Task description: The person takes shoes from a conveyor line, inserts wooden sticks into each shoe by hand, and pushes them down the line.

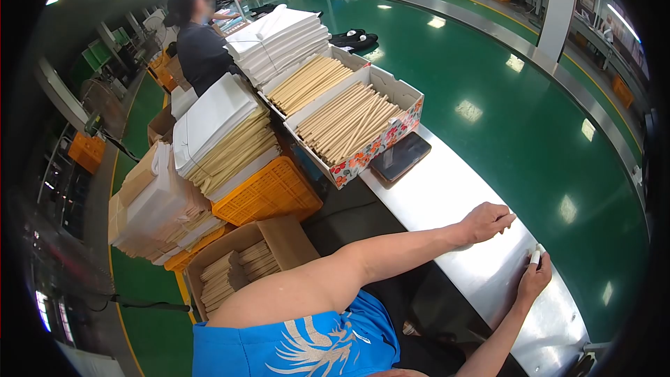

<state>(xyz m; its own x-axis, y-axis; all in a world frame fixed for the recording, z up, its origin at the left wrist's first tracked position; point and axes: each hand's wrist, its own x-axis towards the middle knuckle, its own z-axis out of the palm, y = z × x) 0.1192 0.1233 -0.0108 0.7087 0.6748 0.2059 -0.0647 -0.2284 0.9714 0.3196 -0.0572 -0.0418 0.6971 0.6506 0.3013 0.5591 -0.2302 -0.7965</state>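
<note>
My left hand (488,222) hangs over the outer edge of the shiny metal tabletop (453,192), fingers closed in a pinch. Whatever lies between its fingertips is too small to make out. Closer to the tabletop's near end, my right hand (535,278) is curled, its fingers pressed together. A short white piece (536,257) shows at these fingers; I cannot tell whether it is gripped or wrapped round a finger. The two hands are apart. Beyond my left hand, a dark phone-like slab (400,158) lies flat on the metal.
A flowered box (377,146) of tan sticks (347,123) stands beyond the slab. White paper stacks (279,38) rise behind it. Left are a yellow crate (269,192), a carton (283,237) of sticks and a co-worker (202,45). The green surface (447,63) borders the metal.
</note>
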